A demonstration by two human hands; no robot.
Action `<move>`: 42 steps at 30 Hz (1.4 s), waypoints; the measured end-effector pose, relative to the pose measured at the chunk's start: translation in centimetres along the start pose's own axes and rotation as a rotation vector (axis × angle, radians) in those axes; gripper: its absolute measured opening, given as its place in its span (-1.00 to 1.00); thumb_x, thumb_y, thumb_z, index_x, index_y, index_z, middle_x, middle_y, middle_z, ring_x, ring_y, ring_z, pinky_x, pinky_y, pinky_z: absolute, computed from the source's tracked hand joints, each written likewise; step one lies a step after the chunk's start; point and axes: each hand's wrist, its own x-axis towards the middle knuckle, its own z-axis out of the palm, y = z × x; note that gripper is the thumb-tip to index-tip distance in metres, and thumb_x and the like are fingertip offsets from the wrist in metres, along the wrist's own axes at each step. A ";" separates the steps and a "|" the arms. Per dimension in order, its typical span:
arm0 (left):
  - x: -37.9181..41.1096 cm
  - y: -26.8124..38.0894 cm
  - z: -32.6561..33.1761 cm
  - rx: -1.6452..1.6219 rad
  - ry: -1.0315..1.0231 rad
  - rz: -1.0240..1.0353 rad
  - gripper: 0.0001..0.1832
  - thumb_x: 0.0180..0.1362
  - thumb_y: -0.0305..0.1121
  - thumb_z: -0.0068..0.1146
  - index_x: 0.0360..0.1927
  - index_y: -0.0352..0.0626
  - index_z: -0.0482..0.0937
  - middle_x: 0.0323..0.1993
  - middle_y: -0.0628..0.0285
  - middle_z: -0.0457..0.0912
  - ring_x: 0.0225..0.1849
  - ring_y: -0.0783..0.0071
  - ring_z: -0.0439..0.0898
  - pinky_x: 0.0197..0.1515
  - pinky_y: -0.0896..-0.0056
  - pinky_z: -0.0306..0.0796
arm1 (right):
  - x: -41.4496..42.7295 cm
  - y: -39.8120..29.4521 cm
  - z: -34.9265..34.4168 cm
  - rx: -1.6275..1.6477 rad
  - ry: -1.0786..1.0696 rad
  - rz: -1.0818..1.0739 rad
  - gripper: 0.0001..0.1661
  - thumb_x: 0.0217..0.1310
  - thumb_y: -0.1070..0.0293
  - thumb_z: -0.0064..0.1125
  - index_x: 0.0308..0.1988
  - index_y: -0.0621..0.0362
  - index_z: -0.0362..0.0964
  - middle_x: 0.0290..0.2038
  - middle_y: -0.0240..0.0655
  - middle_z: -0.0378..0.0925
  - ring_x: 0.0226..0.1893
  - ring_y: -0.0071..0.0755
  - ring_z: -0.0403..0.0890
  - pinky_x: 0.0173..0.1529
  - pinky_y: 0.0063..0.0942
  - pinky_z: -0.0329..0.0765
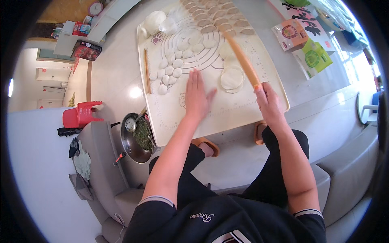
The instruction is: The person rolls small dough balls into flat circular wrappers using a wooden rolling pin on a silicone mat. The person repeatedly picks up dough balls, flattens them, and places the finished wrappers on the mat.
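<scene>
My right hand [269, 101] grips one end of a wooden rolling pin [243, 60], whose far part is raised and blurred over the table. My left hand [197, 95] lies palm down, fingers together and thumb apart, on or just above the printed silicone mat [218, 112]. Beyond its fingertips are several small flattened dough pieces [173, 71]. Between the hands lies a stack of rolled dough wrappers [232, 79]. Rows of folded dumplings [212, 16] fill the far side. A large lump of dough [155, 20] sits at the far left corner beside a translucent bag or bowl [168, 25].
Chopsticks [147, 71] lie along the mat's left edge. A wok [127, 148] with chopped green filling and a ladle [131, 124] stands left of the table. Colourful packets [313, 59] lie at the right. A red stool [80, 114] and grey sofa [103, 152] are to the left.
</scene>
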 end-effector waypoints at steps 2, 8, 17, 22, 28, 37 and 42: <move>-5.1 0.7 -1.0 -0.012 -0.089 0.087 -0.08 0.31 0.00 0.00 0.47 -0.41 -0.14 0.53 -0.16 -0.15 0.55 -0.05 -0.15 0.53 0.01 -0.21 | -0.5 -0.6 0.2 -0.119 -0.096 -0.044 -0.60 0.42 0.06 0.03 -0.19 0.24 0.36 -0.47 0.02 0.49 -0.42 0.09 0.52 -0.25 -0.14 0.45; -12.6 0.8 -4.1 -0.568 0.056 -0.063 0.10 0.28 0.43 -0.48 0.49 -0.39 -0.35 0.54 -0.15 -0.30 0.57 -0.05 -0.27 0.53 0.04 -0.34 | -3.1 -1.2 3.4 -0.555 -0.410 -0.325 -0.58 0.37 0.02 0.06 -0.22 0.19 0.30 -0.41 -0.03 0.58 -0.34 0.06 0.64 -0.24 -0.10 0.55; -5.1 -5.8 -4.1 -0.055 0.047 0.041 -0.02 0.35 0.31 -0.38 0.50 -0.34 -0.22 0.54 -0.15 -0.18 0.56 -0.09 -0.20 0.53 -0.01 -0.28 | -2.5 -3.0 8.4 -0.934 -0.485 -0.629 -0.62 0.32 0.02 0.08 -0.20 0.14 0.32 -0.25 -0.22 0.47 -0.22 -0.15 0.60 -0.18 -0.27 0.55; -9.2 -4.4 -3.9 -0.072 -0.006 0.055 -0.04 0.33 0.22 -0.21 0.51 -0.32 -0.20 0.53 -0.15 -0.16 0.56 -0.06 -0.16 0.52 -0.03 -0.22 | -3.8 0.4 6.9 -0.922 -0.446 -0.723 -0.61 0.19 0.04 0.20 -0.26 0.11 0.30 -0.29 -0.30 0.40 -0.20 -0.27 0.52 -0.19 -0.32 0.54; -4.2 -6.3 -3.3 -0.093 0.073 0.018 -0.02 0.29 0.12 -0.02 0.49 -0.38 -0.17 0.52 -0.18 -0.11 0.55 -0.10 -0.17 0.52 -0.03 -0.22 | -1.0 -1.8 9.6 -0.958 -0.344 -0.746 -0.59 0.23 0.03 0.18 -0.24 0.13 0.30 -0.31 -0.28 0.43 -0.29 -0.28 0.60 -0.31 -0.32 0.57; -5.6 -2.2 -3.5 -1.253 0.329 -0.639 -0.56 0.36 -0.25 0.08 0.21 -0.28 0.37 0.18 0.09 0.47 0.19 0.42 0.44 0.16 0.35 0.37 | -3.6 -3.0 7.5 -0.393 -0.497 -0.087 -0.59 0.42 0.04 -0.04 -0.14 0.21 0.25 -0.28 0.03 0.60 -0.21 0.16 0.61 -0.13 -0.03 0.52; -4.8 -0.6 -5.1 -1.310 -0.021 -0.670 -0.69 0.31 -0.32 0.16 0.05 -0.27 0.54 -0.17 0.22 0.65 -0.19 0.56 0.61 -0.23 0.55 0.45 | -3.3 -2.3 7.3 -0.442 -0.226 -0.290 -0.73 0.30 0.30 0.06 -0.10 0.18 0.23 -0.18 -0.02 0.44 -0.24 0.20 0.57 -0.17 0.00 0.51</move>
